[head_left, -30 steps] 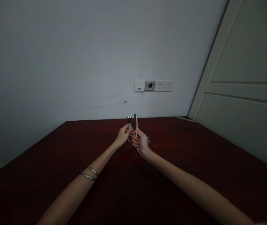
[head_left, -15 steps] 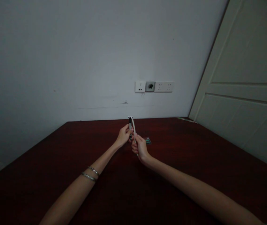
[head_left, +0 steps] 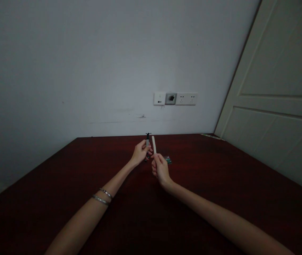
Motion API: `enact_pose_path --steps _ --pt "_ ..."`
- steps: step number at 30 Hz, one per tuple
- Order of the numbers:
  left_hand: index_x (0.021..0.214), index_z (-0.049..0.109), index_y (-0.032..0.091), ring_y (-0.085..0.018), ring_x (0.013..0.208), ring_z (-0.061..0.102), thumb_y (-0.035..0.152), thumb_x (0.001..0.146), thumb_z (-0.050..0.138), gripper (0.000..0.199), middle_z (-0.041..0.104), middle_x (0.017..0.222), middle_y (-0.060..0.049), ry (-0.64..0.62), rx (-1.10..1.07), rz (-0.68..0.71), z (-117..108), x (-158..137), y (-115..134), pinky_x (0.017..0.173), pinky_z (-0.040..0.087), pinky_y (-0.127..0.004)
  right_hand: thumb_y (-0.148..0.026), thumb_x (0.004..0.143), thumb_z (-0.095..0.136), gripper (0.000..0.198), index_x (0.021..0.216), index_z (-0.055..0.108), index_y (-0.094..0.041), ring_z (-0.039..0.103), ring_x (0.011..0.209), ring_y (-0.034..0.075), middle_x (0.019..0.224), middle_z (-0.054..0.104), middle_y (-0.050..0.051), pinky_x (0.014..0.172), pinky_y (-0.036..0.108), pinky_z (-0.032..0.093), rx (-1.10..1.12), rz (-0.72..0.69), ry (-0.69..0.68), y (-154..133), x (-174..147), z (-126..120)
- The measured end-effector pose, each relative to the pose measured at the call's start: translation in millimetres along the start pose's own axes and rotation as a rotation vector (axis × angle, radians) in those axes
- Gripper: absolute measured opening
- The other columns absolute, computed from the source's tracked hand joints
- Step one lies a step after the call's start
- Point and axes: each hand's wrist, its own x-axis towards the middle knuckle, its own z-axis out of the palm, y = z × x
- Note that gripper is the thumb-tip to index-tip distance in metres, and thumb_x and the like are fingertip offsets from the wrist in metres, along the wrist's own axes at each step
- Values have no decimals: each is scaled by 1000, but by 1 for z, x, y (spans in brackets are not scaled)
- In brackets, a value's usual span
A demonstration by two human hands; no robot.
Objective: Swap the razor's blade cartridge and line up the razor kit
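My left hand [head_left: 139,153] is closed around the handle of an upright razor [head_left: 147,141], which has a T-shaped head, a black neck and a grey handle. Its lower end is partly hidden by the fingers. Just to the right, my right hand [head_left: 161,169] pinches a slim, slightly bent white stick [head_left: 154,144] near its lower end. The stick points up beside the razor, with a small gap between them. Behind the right hand, a small clear-and-green packet [head_left: 168,160] lies on the table, partly covered by that hand.
The dark red table [head_left: 108,148] meets a pale wall [head_left: 108,71] at its far edge. A row of wall sockets [head_left: 186,99] sits above it. A panelled door [head_left: 275,102] stands at the right, and a thin strip [head_left: 212,136] lies by the back right corner.
My right hand has moved slightly right and down with the white stick, widening the gap from the razor. My left hand keeps its grip almost in place.
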Motion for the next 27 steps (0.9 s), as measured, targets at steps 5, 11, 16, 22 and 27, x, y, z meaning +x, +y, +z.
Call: enact_pose_path --steps 5,11,16,22,27 --pt "84 47 15 -9 49 56 31 73 55 20 55 65 2 -32 11 6 1 -2 -1 32 42 -14 -53 72 55 33 75 44 -21 20 31 1 45 33 -12 29 12 13 34 -67 -14 -10 4 4" --pt "85 48 16 -11 52 58 28 75 52 17 55 65 1 0 27 -12 0 -1 1 33 44 -15 -52 73 54 33 75 46 -21 20 32 1 46 31 -12 29 12 13 -61 -8 -33 4 -7 -4" --pt "84 49 15 -11 53 58 30 74 54 19 57 67 0 -37 41 2 2 -4 0 33 44 -15 -54 72 54 35 76 45 -21 21 33 2 47 32 -12 29 12 14 -27 -81 -10 -6 -3 -2" --pt "86 51 16 -12 55 59 26 74 52 16 57 68 0 -19 56 -27 2 -3 -6 34 44 -16 -55 72 53 35 74 44 -21 21 32 2 47 31 -12 29 13 14 -84 -39 -28 -2 -7 -6" --pt "84 50 15 -11 56 59 28 74 54 17 57 67 0 -20 48 7 -1 -3 -8 35 43 -14 -54 72 54 34 76 45 -21 19 33 2 46 30 -12 30 12 13 -42 -86 1 -8 -5 -5"
